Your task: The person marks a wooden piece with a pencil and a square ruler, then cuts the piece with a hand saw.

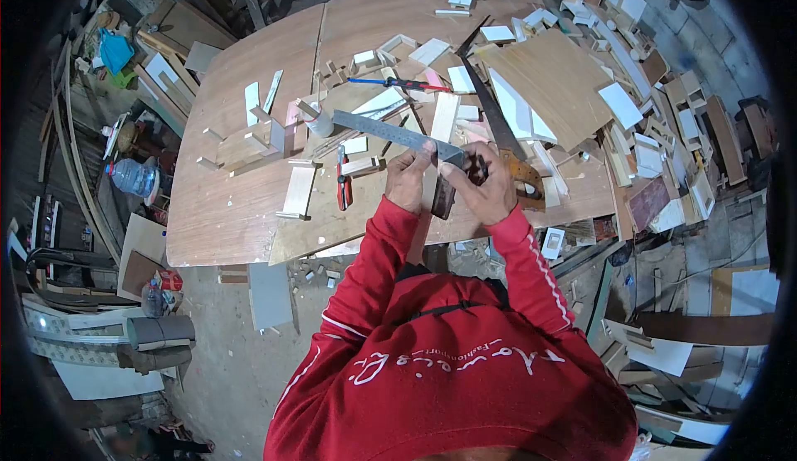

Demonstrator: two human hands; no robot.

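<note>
My left hand [406,180] has its fingers closed on the steel blade of a try square [378,129], near the corner. The blade points up and to the left over the table. My right hand [484,185] is closed around the square's stock end, with dark parts partly hidden by its fingers. A pale wood strip [445,116] lies just beyond the square. To the right of my right hand is a handsaw [490,108] with a wooden handle. Left of my left hand lies a red-and-black hand tool [344,180] beside a small wood block [361,166].
Wood offcuts and a plywood sheet [552,83] cover the right side of the table [241,237]. A small wooden piece with legs [249,152] and a white container [319,122] stand at left. A blue-and-red tool [398,85] lies behind. Scraps litter the floor.
</note>
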